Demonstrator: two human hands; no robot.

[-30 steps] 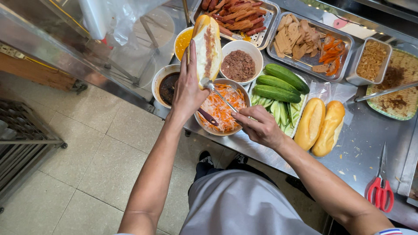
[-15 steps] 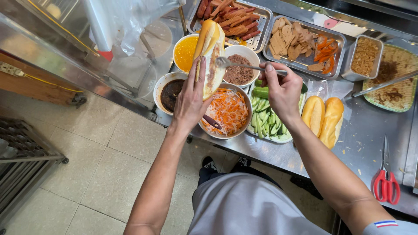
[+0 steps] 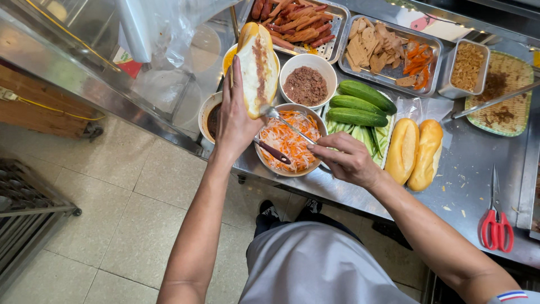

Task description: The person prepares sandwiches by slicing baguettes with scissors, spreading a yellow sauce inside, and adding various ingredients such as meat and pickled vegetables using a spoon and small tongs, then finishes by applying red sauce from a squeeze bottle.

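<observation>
Split bread roll (image 3: 257, 67) upright in left hand (image 3: 235, 125); right hand (image 3: 347, 160) spooning.

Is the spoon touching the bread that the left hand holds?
Touching. In the head view, the spoon in the right hand has its bowl against the lower edge of the split bread, which the left hand holds.

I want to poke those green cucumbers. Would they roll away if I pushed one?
Probably yes: the cucumbers are round, smooth and whole, stacked loosely on cut sticks, so a sideways push could roll one. They look firm and stiff, likely heavy for their size. The shiny skin may be a bit slippery. The right hand beside them might stop one.
</observation>
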